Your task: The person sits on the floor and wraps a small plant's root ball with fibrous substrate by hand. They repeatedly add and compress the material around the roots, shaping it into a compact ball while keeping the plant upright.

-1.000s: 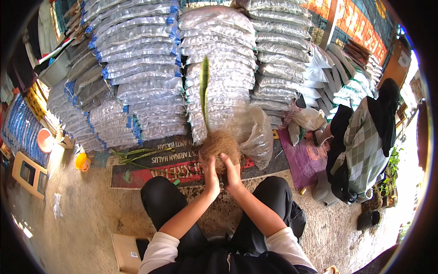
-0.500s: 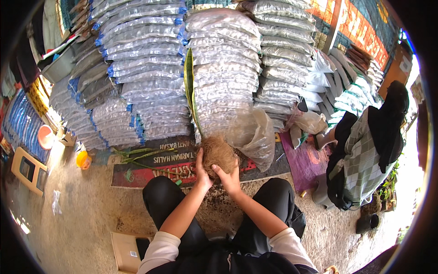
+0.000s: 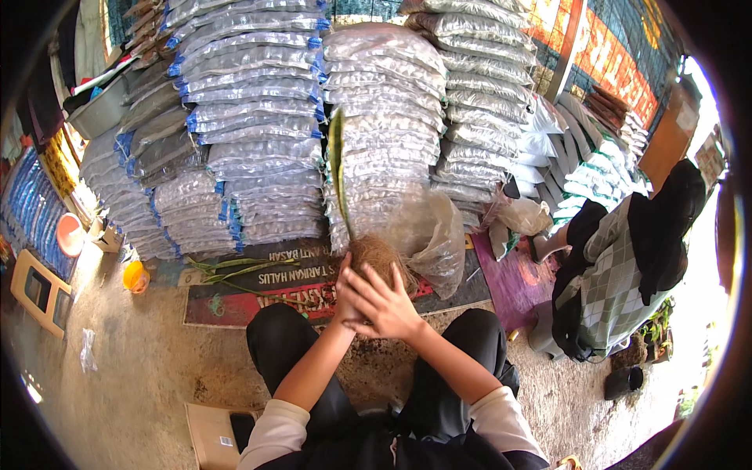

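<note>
In front of my knees I hold a brown ball of coconut fibre (image 3: 376,254), with a single upright snake plant leaf (image 3: 336,164) rising from its top. The leaf is green with yellow edges. My left hand (image 3: 342,294) cups the ball's left and near side, partly covered by the other hand. Across the near side lies my right hand (image 3: 385,304), its fingers spread but pressed over the fibre and my left fingers. Several loose snake plant leaves (image 3: 235,270) lie on a dark and red printed sheet (image 3: 211,305) to the left.
Tall stacks of filled plastic sacks (image 3: 384,117) stand behind the sheet. A crumpled clear bag (image 3: 439,251) sits beyond the ball. On the right, a person in a checked garment (image 3: 615,274) is by a purple mat (image 3: 517,290). An orange cup (image 3: 135,277) and cardboard (image 3: 207,435) lie left.
My right hand has shifted from the ball's right side to its near side, overlapping my left hand. The fibre ball and leaf have moved slightly lower in view.
</note>
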Demonstrator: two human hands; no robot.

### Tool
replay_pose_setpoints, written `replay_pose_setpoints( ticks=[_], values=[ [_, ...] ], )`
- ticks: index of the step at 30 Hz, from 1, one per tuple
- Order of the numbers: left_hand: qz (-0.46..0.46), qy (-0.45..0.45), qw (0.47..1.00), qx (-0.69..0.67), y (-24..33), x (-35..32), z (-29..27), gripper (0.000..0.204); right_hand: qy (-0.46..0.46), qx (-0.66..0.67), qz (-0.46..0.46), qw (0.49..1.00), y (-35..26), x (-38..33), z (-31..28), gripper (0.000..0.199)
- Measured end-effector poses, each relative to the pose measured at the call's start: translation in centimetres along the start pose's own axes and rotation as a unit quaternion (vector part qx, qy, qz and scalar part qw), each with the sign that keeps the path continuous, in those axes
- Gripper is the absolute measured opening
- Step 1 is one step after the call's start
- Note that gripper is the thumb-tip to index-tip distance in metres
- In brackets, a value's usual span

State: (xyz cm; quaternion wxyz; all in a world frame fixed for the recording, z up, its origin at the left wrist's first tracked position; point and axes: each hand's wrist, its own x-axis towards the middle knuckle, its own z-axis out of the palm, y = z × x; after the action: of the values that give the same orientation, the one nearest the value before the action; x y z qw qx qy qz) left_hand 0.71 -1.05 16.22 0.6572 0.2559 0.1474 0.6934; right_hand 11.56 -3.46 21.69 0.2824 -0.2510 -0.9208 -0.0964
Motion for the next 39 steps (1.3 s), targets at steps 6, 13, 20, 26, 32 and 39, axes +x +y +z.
replay_pose_setpoints(
  ticks=[6,13,20,26,32,39],
  values=[
    [-0.117,0.078,0.990,-0.029,1.3,0.1,2.8,0.052,0.073,0.121,0.148,0.979,2.1,1.8,-2.4,0.071],
    [-0.095,0.095,0.991,0.024,1.6,0.0,2.7,0.053,0.117,0.503,0.245,0.820,3.4,0.4,-0.4,0.078],
    [-0.109,0.073,0.991,-0.003,1.2,-0.3,2.4,0.052,0.160,0.520,0.254,0.800,3.2,-1.0,0.7,0.067],
    [-0.135,0.112,0.984,0.017,1.0,0.0,2.2,0.047,0.244,0.375,0.293,0.845,4.8,-0.3,-0.4,0.038],
    [-0.150,0.127,0.980,0.029,-0.2,0.1,2.2,0.051,0.079,0.198,0.280,0.936,4.9,2.1,-3.2,0.023],
    [-0.191,0.075,0.977,-0.052,-0.1,0.0,2.2,0.050,0.061,0.272,0.161,0.947,5.3,1.5,-3.0,0.010]
  ],
)
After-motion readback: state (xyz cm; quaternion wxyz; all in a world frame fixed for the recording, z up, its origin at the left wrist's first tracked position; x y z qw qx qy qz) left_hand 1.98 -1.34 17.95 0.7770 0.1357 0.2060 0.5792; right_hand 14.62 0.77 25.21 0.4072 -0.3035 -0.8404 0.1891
